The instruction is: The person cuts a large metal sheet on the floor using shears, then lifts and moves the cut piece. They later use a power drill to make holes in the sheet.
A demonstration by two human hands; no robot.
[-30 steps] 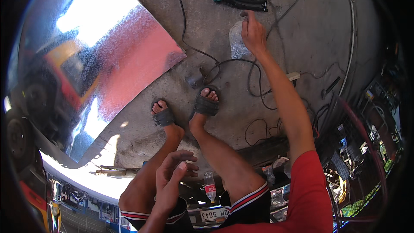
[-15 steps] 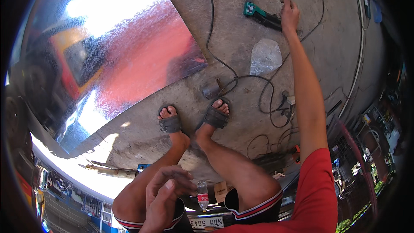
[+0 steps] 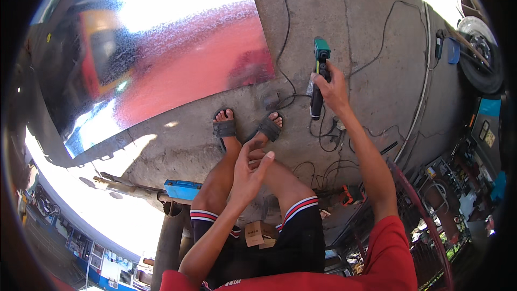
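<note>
My right hand [image 3: 335,90] grips a hand riveter [image 3: 321,54] with a green head and black handles, held up off the floor with its head pointing away from me. My fingers and thumb wrap its handles. Beyond my knees, over the shins, my left hand [image 3: 252,175] hangs in the air, fingers loosely bent and apart from the thumb, with nothing in it. A large shiny metal sheet [image 3: 199,70] lies on the concrete to the left, ahead of my sandalled feet. The clear plastic bag is mostly hidden behind the riveter.
Black cables [image 3: 285,37] wind over the floor around a small metal cylinder [image 3: 271,101]. A blue case [image 3: 182,189] and a cardboard box [image 3: 254,233] lie close to my legs. Off to the right are a wheel [image 3: 481,54] and a red metal frame [image 3: 425,221].
My right hand has lifted the riveter off the floor and brought it nearer, turning it upright in view. My left hand has moved forward and right. The view has shifted; the bottle is out of sight.
</note>
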